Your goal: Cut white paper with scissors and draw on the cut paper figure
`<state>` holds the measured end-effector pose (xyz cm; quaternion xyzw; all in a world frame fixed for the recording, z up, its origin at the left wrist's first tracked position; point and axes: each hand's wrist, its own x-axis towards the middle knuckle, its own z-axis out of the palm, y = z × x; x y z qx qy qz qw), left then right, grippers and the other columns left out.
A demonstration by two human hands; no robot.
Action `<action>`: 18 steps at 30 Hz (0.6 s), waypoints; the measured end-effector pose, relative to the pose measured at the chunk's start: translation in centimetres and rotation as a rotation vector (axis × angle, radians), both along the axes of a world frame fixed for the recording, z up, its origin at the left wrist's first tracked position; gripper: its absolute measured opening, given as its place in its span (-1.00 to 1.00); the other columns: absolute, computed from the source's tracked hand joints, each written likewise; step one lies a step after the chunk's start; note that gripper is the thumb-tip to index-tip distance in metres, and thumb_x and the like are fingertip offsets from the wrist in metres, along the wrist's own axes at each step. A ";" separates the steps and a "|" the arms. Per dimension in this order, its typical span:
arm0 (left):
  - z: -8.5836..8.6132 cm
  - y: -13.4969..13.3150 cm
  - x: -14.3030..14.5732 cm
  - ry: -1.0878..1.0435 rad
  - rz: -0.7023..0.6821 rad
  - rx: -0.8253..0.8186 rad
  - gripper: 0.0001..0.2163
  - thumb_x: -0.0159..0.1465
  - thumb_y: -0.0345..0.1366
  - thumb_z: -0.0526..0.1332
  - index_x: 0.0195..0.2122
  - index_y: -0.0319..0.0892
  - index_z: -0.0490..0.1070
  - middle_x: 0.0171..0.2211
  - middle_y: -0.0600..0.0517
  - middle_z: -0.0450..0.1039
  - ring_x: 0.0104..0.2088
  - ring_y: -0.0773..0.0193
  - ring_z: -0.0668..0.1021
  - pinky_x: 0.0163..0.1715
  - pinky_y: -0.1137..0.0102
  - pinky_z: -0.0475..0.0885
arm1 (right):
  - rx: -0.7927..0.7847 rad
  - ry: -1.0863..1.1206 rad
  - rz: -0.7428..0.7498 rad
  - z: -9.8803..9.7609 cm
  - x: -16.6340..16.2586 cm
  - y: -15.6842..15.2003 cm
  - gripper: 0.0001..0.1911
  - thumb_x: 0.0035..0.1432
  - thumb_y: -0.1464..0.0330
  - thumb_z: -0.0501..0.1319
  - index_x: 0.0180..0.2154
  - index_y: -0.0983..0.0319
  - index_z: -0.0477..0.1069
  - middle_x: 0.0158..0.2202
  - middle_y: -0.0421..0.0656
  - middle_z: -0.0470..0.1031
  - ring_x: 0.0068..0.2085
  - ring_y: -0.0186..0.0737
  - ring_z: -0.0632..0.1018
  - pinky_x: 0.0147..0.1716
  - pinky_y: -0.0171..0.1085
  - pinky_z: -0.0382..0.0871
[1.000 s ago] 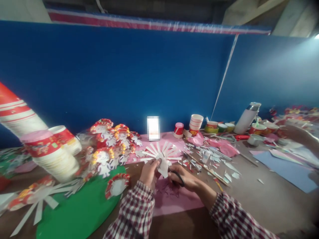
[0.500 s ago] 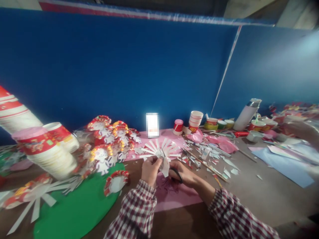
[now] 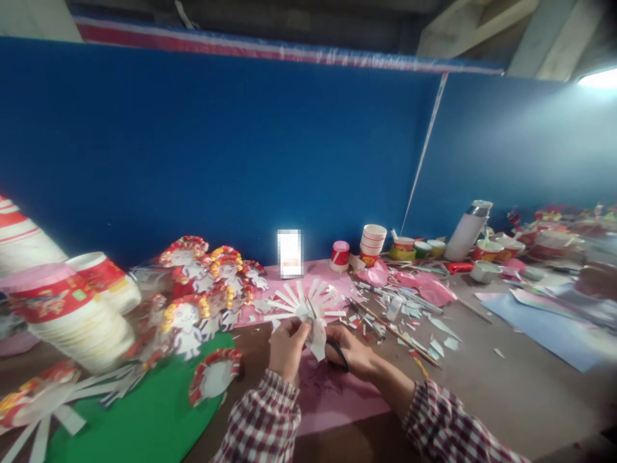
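On the brown table (image 3: 506, 399), over a pink sheet (image 3: 337, 402), the 2 hands work at a white fringed paper piece (image 3: 308, 308), which is held a little above the sheet, between them. The left hand (image 3: 286, 344) pinches its lower part firmly. The right hand (image 3: 357, 350) is closed through the black scissors (image 3: 337, 354), whose blades are mostly hidden. I judge the step is cutting strips. A next cut would call for a steady pinch and a small turn of the paper.

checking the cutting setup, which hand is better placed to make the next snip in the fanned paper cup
Right, probably: the right hand grips the black scissors at the fanned paper cup, while the left hand pinches it steady.
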<state>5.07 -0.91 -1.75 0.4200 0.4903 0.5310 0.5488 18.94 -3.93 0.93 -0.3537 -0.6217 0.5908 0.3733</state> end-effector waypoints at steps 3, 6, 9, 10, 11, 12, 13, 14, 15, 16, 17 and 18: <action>0.3 -0.1 0.0 0.084 0.012 0.028 -0.81 -0.06 -0.20 0.28 -0.63 -0.21 0.36 -0.69 0.10 0.38 -0.64 0.37 0.40 -0.61 0.50 0.27 | 0.001 0.000 0.000 0.1 -0.1 0.0 -0.71 -0.06 0.20 0.23 -0.48 0.35 0.35 -0.58 -0.29 0.15 -0.56 -0.48 0.11 -0.61 -0.47 0.01; 0.3 -0.2 0.0 0.086 0.004 0.016 -0.80 -0.05 -0.19 0.27 -0.64 -0.19 0.33 -0.70 0.11 0.37 -0.64 0.37 0.39 -0.62 0.50 0.26 | -0.006 0.012 0.003 -0.1 0.0 0.1 -0.67 -0.05 0.17 0.23 -0.45 0.35 0.36 -0.57 -0.29 0.15 -0.55 -0.48 0.10 -0.61 -0.47 -0.02; 0.3 -0.1 0.0 0.060 -0.018 -0.008 -0.78 -0.04 -0.17 0.27 -0.64 -0.19 0.32 -0.70 0.11 0.37 -0.65 0.36 0.39 -0.63 0.49 0.26 | 0.011 0.026 0.005 -0.3 0.1 0.1 -0.67 -0.02 0.17 0.22 -0.44 0.36 0.37 -0.55 -0.28 0.15 -0.53 -0.46 0.11 -0.59 -0.46 -0.01; 0.3 -0.1 0.0 0.056 -0.024 -0.015 -0.78 -0.04 -0.17 0.28 -0.64 -0.19 0.32 -0.71 0.11 0.37 -0.65 0.36 0.39 -0.63 0.49 0.26 | 0.019 0.026 0.004 -0.3 0.1 0.1 -0.67 -0.01 0.18 0.22 -0.44 0.36 0.37 -0.55 -0.28 0.15 -0.53 -0.46 0.11 -0.58 -0.46 -0.01; 0.4 -0.1 0.0 0.051 -0.027 -0.020 -0.78 -0.05 -0.17 0.28 -0.65 -0.19 0.32 -0.71 0.11 0.37 -0.66 0.36 0.39 -0.63 0.49 0.26 | 0.024 0.023 0.004 -0.3 0.2 0.1 -0.68 -0.01 0.18 0.23 -0.45 0.36 0.37 -0.55 -0.28 0.15 -0.52 -0.46 0.11 -0.58 -0.46 -0.02; 0.4 -0.2 0.0 0.045 -0.029 -0.024 -0.78 -0.05 -0.17 0.29 -0.65 -0.19 0.32 -0.72 0.11 0.36 -0.66 0.37 0.38 -0.64 0.50 0.26 | 0.024 0.019 0.005 -0.4 0.2 0.2 -0.68 -0.01 0.19 0.23 -0.46 0.37 0.37 -0.56 -0.28 0.14 -0.52 -0.46 0.11 -0.58 -0.45 -0.02; 0.5 -0.2 0.0 0.037 -0.027 -0.024 -0.77 -0.05 -0.18 0.29 -0.66 -0.19 0.33 -0.72 0.12 0.36 -0.67 0.37 0.38 -0.64 0.50 0.25 | 0.022 0.013 0.005 -0.5 0.3 0.2 -0.68 -0.02 0.19 0.23 -0.47 0.37 0.37 -0.57 -0.29 0.13 -0.53 -0.45 0.11 -0.58 -0.45 -0.02; 0.5 -0.2 0.0 0.029 -0.022 -0.020 -0.77 -0.05 -0.18 0.29 -0.66 -0.19 0.33 -0.73 0.12 0.35 -0.67 0.38 0.37 -0.64 0.51 0.25 | 0.023 0.006 0.003 -0.6 0.3 0.2 -0.68 -0.02 0.18 0.23 -0.48 0.36 0.36 -0.58 -0.29 0.12 -0.53 -0.45 0.10 -0.58 -0.45 -0.02; 0.5 -0.2 0.0 0.029 -0.018 -0.014 -0.77 -0.04 -0.17 0.29 -0.66 -0.19 0.33 -0.73 0.13 0.35 -0.68 0.39 0.36 -0.65 0.51 0.24 | 0.024 0.000 -0.001 -0.8 0.3 0.3 -0.67 -0.02 0.18 0.23 -0.49 0.36 0.36 -0.59 -0.29 0.11 -0.53 -0.45 0.10 -0.59 -0.45 -0.02; 0.5 -0.2 0.0 0.034 -0.014 -0.007 -0.77 -0.04 -0.17 0.29 -0.67 -0.19 0.34 -0.73 0.13 0.34 -0.69 0.41 0.35 -0.65 0.52 0.22 | 0.024 -0.004 -0.004 -0.9 0.3 0.3 -0.67 -0.02 0.18 0.23 -0.49 0.36 0.36 -0.59 -0.29 0.12 -0.53 -0.45 0.10 -0.59 -0.45 -0.02; 0.4 -0.2 0.0 0.043 -0.009 -0.001 -0.77 -0.04 -0.17 0.29 -0.67 -0.19 0.34 -0.74 0.13 0.33 -0.70 0.42 0.34 -0.66 0.52 0.21 | 0.024 -0.003 -0.007 -1.0 0.3 0.3 -0.67 -0.02 0.18 0.23 -0.49 0.36 0.36 -0.58 -0.28 0.13 -0.53 -0.45 0.11 -0.59 -0.45 -0.01; 0.4 -0.2 -0.1 0.055 -0.003 0.006 -0.77 -0.04 -0.17 0.29 -0.68 -0.19 0.34 -0.75 0.14 0.33 -0.71 0.42 0.33 -0.66 0.52 0.20 | 0.022 0.003 -0.011 -1.1 0.3 0.3 -0.67 -0.02 0.18 0.23 -0.48 0.36 0.36 -0.57 -0.28 0.15 -0.53 -0.45 0.12 -0.58 -0.45 0.00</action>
